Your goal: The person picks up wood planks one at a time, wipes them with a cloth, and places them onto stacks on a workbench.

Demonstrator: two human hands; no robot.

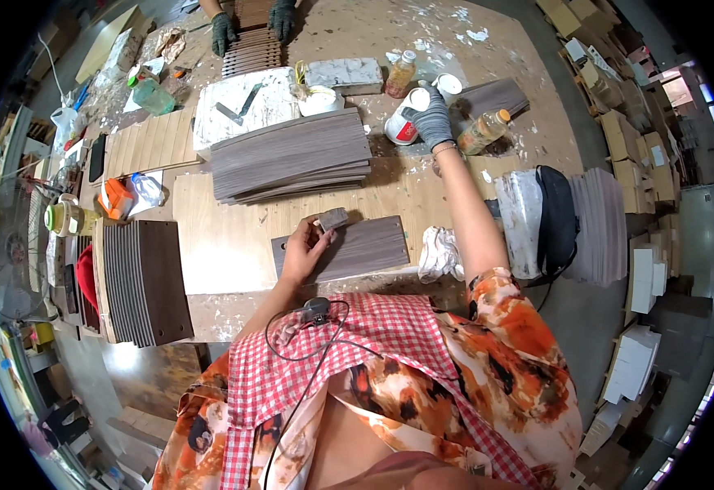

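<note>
My bare left hand [305,251] is closed on a small grey block [334,218] between thumb and fingers. It rests on a single dark grey wood-grain board [365,249] lying flat in front of me. Stretched out to the far right, my right hand [433,121], in a grey glove, has its fingers curled at the top of a white container [400,131] with a red patch. A second white container [448,85] stands just beyond. Some fingertips are hidden, so I cannot tell whether a lid or the body is gripped.
Behind the board lies a stack of grey boards [292,155]. Bottles [484,132] stand near my right wrist; a white crumpled cloth [441,253] lies below. More boards stand on edge at left [140,282] and right [602,229]. Another person's gloved hands [282,20] work at the far side.
</note>
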